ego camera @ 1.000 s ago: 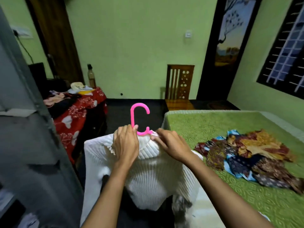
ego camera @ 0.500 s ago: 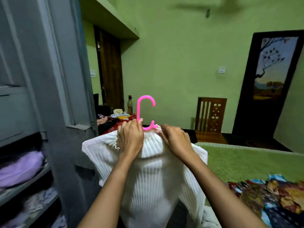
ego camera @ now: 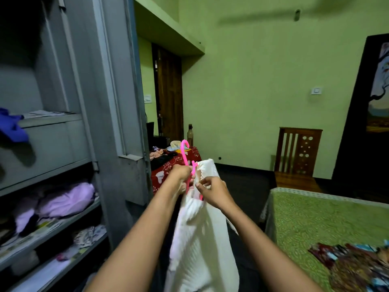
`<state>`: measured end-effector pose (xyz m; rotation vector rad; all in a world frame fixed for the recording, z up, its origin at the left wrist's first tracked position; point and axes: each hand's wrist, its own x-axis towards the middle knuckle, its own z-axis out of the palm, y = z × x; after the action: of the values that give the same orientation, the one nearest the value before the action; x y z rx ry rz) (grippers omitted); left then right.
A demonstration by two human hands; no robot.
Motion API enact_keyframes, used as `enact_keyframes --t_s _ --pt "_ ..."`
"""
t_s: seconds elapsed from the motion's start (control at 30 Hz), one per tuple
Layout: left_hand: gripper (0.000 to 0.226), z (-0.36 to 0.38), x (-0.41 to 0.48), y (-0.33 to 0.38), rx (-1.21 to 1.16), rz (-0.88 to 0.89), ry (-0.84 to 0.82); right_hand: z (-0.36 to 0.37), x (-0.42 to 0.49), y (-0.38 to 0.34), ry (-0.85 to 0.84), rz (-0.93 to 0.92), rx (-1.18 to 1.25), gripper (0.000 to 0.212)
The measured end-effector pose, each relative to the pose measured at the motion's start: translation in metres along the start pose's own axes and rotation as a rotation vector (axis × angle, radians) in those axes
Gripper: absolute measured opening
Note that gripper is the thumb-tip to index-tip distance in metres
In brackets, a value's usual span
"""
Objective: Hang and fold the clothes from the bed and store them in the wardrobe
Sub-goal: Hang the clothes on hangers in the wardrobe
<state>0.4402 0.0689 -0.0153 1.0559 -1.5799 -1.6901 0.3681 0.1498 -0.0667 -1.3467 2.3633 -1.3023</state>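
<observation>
1. White sweater [ego camera: 202,239]: it hangs in the air between the open wardrobe [ego camera: 63,163] and the bed [ego camera: 315,218], draped from a pink hanger [ego camera: 186,163] and trailing down between the person's forearms.
2. The left hand [ego camera: 181,173] is curled round the hanger's stem just under the hook, which stands up above the fist.
3. The right hand [ego camera: 214,191] sits just right of the left and a little lower, with its fingertips pinching the sweater's neck edge. The knit is blurred there, so it may be catching the hanger too.
4. The sweater's collar rises just above and between both hands. The rest of the sweater falls below them.
5. Patterned clothes [ego camera: 353,266] lie in a heap on the bed's green cover, well to the right of the hands.
6. A lilac garment [ego camera: 67,199] lies on a wardrobe shelf to the left.
</observation>
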Motion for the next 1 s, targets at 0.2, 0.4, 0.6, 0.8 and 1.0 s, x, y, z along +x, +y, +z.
enact_keyframes --t_s 0.2,0.4,0.6,0.8,1.0 --pt "0.023 0.024 -0.016 0.004 -0.148 -0.039 -0.021 -0.031 -0.015 -0.001 -0.11 0.04 0.095 0.031" --pt "0.007 0.039 -0.019 0.004 -0.253 0.012 0.083 -0.055 -0.03 0.011 -0.166 0.072 -0.171 0.056" --pt "0.017 0.051 -0.021 0.006 -0.434 0.095 0.106 -0.068 -0.045 0.014 -0.119 0.051 -0.42 0.037" --pt "0.042 0.045 -0.018 0.023 -0.577 0.155 0.07 -0.078 -0.048 0.019 0.034 -0.032 -0.161 0.02" --pt "0.011 0.024 -0.05 0.053 -0.599 0.175 0.033 -0.078 -0.055 -0.001 0.113 -0.199 -0.001 0.013"
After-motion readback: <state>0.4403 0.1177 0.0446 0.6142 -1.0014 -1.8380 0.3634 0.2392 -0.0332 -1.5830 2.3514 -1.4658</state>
